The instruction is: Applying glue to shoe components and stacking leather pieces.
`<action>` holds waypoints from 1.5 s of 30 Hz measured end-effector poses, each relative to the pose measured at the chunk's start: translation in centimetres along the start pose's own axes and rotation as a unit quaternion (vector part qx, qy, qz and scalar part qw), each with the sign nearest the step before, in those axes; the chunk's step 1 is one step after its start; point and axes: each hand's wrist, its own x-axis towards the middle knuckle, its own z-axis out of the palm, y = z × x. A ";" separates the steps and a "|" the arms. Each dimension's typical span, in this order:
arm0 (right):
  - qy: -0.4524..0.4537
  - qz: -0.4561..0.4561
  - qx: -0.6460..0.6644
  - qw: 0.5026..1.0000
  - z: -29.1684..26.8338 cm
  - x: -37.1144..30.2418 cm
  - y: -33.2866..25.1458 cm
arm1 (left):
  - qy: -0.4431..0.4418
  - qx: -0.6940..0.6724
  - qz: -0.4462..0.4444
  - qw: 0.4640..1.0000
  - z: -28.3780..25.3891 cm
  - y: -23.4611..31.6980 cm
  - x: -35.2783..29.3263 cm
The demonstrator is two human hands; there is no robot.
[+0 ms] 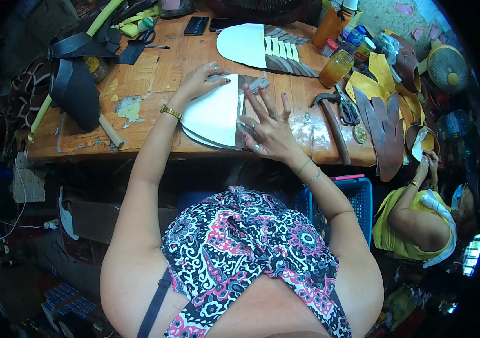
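Observation:
A stack of flat pieces, white [209,115] and rounded at the left with dark brown strips at the right, lies on the wooden table in front of me. My left hand [203,83] rests on the upper edge of the white part, its fingers stretched out and its thumb apart. Over the brown end is my right hand [268,124], fingers spread, touching or just above the strips; I cannot tell which. Farther back lies a second fanned stack [242,45] of similar white and brown pieces.
Right of my hands lie a hammer [335,129], scissors [348,110] and brown and yellow cut pieces [383,132], with an amber jar [335,69] behind. A black sheet [76,93] and wooden handle [110,130] are left. Another person [414,219] works at right.

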 end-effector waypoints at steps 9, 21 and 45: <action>-0.019 0.008 0.145 0.989 1.8 -1.2 0.2 | 0.026 0.006 0.006 1.000 -0.2 1.0 -0.1; 0.227 0.233 0.408 0.853 0.4 -5.6 9.4 | 0.012 -0.288 0.052 0.956 -5.2 0.8 7.1; 0.145 0.208 0.359 0.898 -0.3 -4.6 9.1 | 0.121 -0.053 -0.043 0.990 3.0 -7.9 22.9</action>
